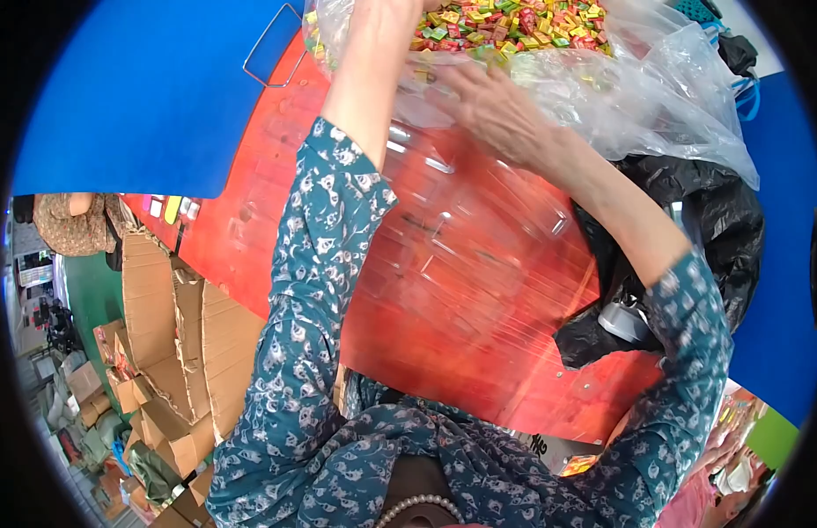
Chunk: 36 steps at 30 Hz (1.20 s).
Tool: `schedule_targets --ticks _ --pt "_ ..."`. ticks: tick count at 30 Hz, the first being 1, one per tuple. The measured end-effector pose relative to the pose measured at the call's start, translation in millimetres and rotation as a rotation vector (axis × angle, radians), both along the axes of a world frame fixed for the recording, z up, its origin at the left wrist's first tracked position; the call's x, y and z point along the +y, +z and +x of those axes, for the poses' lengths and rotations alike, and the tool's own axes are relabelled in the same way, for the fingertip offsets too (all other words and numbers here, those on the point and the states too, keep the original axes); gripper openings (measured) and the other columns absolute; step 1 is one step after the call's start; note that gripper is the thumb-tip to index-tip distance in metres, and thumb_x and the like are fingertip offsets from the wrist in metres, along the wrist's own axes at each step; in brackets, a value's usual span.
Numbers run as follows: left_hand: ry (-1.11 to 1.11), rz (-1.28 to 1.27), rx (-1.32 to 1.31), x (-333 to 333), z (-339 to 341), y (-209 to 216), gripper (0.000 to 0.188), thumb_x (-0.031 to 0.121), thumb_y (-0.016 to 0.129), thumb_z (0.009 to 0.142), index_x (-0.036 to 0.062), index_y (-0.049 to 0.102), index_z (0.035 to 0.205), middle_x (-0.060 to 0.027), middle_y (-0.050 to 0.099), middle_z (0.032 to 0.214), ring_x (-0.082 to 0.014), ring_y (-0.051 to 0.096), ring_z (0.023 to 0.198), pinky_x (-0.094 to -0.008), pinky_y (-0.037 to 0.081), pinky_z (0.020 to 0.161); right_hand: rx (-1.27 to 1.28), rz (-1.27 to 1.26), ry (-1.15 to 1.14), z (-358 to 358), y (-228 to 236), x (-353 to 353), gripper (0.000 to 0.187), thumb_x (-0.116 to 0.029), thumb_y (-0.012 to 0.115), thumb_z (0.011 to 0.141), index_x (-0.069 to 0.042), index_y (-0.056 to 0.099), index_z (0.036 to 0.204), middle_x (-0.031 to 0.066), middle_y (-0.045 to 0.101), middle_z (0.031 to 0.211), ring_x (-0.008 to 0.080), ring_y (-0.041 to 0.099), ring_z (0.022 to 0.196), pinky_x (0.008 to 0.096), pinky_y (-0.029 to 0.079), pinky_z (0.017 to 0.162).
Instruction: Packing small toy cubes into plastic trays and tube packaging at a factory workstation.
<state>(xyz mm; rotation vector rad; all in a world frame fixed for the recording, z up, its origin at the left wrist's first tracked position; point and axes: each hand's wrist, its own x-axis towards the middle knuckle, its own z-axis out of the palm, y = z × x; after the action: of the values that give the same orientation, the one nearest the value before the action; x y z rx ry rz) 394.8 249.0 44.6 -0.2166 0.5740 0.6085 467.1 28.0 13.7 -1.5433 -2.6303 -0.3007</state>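
A clear plastic bag [637, 97] lies at the far side of the red table, holding many small wrapped candies [514, 26] in yellow, red, green and brown. My left hand [393, 9] reaches to its left part; the upper edge cuts the hand off, and its fingers are hidden. Blurred by motion, my right hand [501, 110] is over the bag's near edge with fingers stretched out and apart. I see nothing held in it. Between my arms, clear plastic trays or boxes [452, 229] rest on the table, their outlines smeared.
A black plastic bag [712, 220] lies at the right, with a small clear cup-like piece [624, 323] on it. Blue panels [153, 97] flank the red tabletop [259, 194]. A wire handle [272, 53] stands far left. Cardboard boxes [166, 343] are at lower left; another person [74, 220] is beyond.
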Motion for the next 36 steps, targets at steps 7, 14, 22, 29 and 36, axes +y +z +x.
schedule_targets --ticks 7,14,22,29,36 --pt "0.028 0.085 -0.051 3 -17 19 0.034 0.033 0.048 0.085 0.0012 0.058 0.093 -0.0168 0.062 0.083 -0.0305 0.061 0.068 -0.0351 0.052 0.049 -0.196 0.073 0.037 38 -23 58 0.049 -0.028 0.051 0.087 -0.016 0.041 0.134 0.0040 0.037 0.140 0.0221 0.034 0.130 0.0527 0.026 0.103" --pt "0.086 0.254 -0.004 -7 -15 29 0.034 0.033 0.048 0.084 0.0014 0.058 0.093 -0.0166 0.062 0.082 -0.0303 0.061 0.068 -0.0335 0.051 0.050 -0.351 0.371 0.057 64 -20 109 0.055 -0.037 0.054 0.081 -0.016 0.044 0.131 0.0080 0.036 0.137 0.0264 0.035 0.128 0.0561 0.028 0.102" --pt "0.232 0.187 0.137 -53 -52 8 0.034 0.035 0.053 0.084 0.0030 0.060 0.090 -0.0137 0.063 0.080 -0.0325 0.061 0.070 -0.0378 0.053 0.054 -0.121 0.382 -0.035 34 -5 123 0.042 -0.024 0.050 0.081 -0.003 0.054 0.118 0.0095 0.045 0.129 0.0260 0.037 0.125 0.0408 0.030 0.102" --pt "0.122 0.174 0.093 -71 -66 -20 0.035 0.036 0.057 0.083 0.0024 0.059 0.090 -0.0136 0.061 0.080 -0.0338 0.060 0.077 -0.0329 0.052 0.050 0.854 0.120 -0.383 24 10 30 0.019 -0.015 0.063 0.081 -0.002 0.065 0.096 0.0139 0.060 0.099 0.0312 0.057 0.094 0.0388 0.045 0.079" --pt "0.009 0.237 0.175 -79 -80 -32 0.040 0.036 0.054 0.087 -0.0002 0.058 0.103 -0.0166 0.061 0.096 -0.0319 0.059 0.087 -0.0327 0.051 0.056 0.665 -0.149 -0.469 3 -29 -71 0.033 -0.016 0.064 0.081 -0.002 0.058 0.110 0.0182 0.052 0.112 0.0352 0.048 0.102 0.0437 0.041 0.087"
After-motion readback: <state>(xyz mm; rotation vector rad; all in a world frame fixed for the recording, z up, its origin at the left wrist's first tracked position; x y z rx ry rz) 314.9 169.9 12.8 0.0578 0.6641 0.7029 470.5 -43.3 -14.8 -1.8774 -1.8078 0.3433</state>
